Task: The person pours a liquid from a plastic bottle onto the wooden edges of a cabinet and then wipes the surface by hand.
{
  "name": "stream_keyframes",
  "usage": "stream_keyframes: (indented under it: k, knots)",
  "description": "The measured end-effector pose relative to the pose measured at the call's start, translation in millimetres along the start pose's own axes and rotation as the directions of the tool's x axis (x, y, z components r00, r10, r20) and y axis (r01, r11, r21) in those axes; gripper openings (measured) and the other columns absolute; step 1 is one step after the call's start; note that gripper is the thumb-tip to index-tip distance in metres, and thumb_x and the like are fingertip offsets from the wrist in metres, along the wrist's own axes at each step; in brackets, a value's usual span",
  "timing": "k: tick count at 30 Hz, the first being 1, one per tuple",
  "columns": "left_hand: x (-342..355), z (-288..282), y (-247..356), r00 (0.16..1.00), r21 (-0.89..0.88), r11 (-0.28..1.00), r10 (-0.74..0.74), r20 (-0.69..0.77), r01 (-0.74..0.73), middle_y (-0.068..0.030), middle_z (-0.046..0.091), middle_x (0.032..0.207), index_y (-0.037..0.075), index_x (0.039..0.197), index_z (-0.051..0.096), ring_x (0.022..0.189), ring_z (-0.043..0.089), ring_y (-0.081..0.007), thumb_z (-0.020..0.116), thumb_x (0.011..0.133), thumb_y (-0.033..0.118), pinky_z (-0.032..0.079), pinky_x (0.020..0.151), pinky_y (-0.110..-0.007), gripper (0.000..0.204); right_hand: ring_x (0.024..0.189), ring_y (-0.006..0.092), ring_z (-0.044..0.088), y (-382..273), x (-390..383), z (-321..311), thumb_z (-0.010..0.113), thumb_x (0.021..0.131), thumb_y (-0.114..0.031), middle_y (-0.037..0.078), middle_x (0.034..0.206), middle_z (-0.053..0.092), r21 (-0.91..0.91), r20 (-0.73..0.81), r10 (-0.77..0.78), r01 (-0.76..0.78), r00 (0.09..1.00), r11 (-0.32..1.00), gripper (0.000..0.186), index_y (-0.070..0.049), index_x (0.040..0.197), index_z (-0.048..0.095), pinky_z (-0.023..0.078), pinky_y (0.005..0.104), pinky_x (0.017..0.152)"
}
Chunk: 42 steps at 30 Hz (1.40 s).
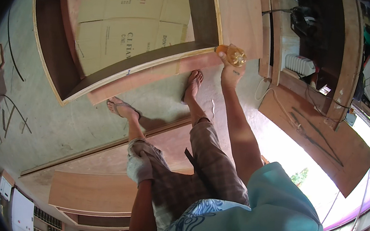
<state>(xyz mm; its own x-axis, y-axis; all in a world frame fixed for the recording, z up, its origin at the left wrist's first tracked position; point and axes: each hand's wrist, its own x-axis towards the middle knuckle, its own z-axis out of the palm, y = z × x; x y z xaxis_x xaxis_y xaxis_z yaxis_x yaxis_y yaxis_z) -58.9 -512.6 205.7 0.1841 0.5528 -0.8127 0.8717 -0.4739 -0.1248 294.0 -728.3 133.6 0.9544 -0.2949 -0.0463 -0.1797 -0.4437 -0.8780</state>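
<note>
My right hand is closed round a clear plastic bottle of amber-brown liquid, held at the near right corner of a wooden box frame. Inside the frame lie printed cardboard sheets, and a pinkish plywood board shows along its near side. My left hand, in what looks like a whitish glove, is down against my left trouser leg; its fingers are not clear enough to tell whether they hold anything.
Shelving at right holds a white jug and cords. A brown board sits below it near a bright opening. More plywood lies lower left, and loose dark strips are on the floor at left. My sandalled feet stand by the frame.
</note>
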Motion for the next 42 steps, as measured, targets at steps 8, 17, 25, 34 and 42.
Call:
stream_keyframes:
  k: [8,17,25,34,42]
  knots:
    - [-2,4,4,1.0,0.006,1.0,0.0,0.009,0.0,-0.0206,0.069,0.122,0.011,0.14,0.057,0.105,0.07,-0.0415,0.058,0.095,0.043,0.056,0.086,-0.054,0.055,0.116,0.0184,0.065,4,-54,46,0.079,0.084,0.001,0.008,0.127,0.07,0.191,0.363,-0.132,0.065,0.922,0.979,0.047,-0.002,0.129,0.063,0.053,0.034,0.101]
    - [-4,5,14,0.999,-0.009,0.999,-0.032,0.035,0.032,-0.0197,0.069,0.126,0.011,0.14,0.058,0.108,0.07,-0.0405,0.058,0.095,0.044,0.056,0.087,-0.054,0.056,0.106,0.0162,0.069,9,55,-47,0.088,0.079,-0.007,0.009,0.117,0.074,0.018,0.144,0.015,-0.018,0.989,1.0,0.051,-0.001,0.125,0.066,0.054,0.0301,0.096]
    - [-1,18,11,0.996,-0.05,0.998,0.019,-0.092,-0.024,-0.0192,0.069,0.123,0.012,0.141,0.057,0.107,0.07,-0.0406,0.057,0.095,0.046,0.056,0.088,-0.053,0.057,0.108,0.0154,0.068,4,89,-22,0.087,0.08,-0.005,0.007,0.115,0.073,0.031,0.229,-0.243,0.243,0.943,0.97,0.053,-0.003,0.128,0.064,0.056,0.0306,0.094]
    - [-17,14,27,1.0,0.031,0.999,-0.024,-0.005,0.024,-0.0201,0.069,0.122,0.011,0.143,0.055,0.106,0.07,-0.0422,0.057,0.096,0.042,0.056,0.088,-0.053,0.056,0.092,0.0128,0.069,-51,166,30,0.087,0.081,-0.006,0.005,0.109,0.073,0.15,0.344,-0.025,-0.028,0.939,0.988,0.05,-0.004,0.125,0.063,0.057,0.0277,0.079]
    - [-14,15,25,0.998,0.027,0.998,-0.05,0.024,0.05,-0.0208,0.07,0.121,0.01,0.143,0.054,0.105,0.07,-0.0424,0.056,0.095,0.043,0.056,0.087,-0.055,0.058,0.104,0.0138,0.07,29,52,-76,0.086,0.082,-0.003,0.006,0.116,0.073,-0.065,0.37,-0.209,0.25,0.905,0.966,0.049,-0.005,0.126,0.064,0.056,0.0285,0.093]
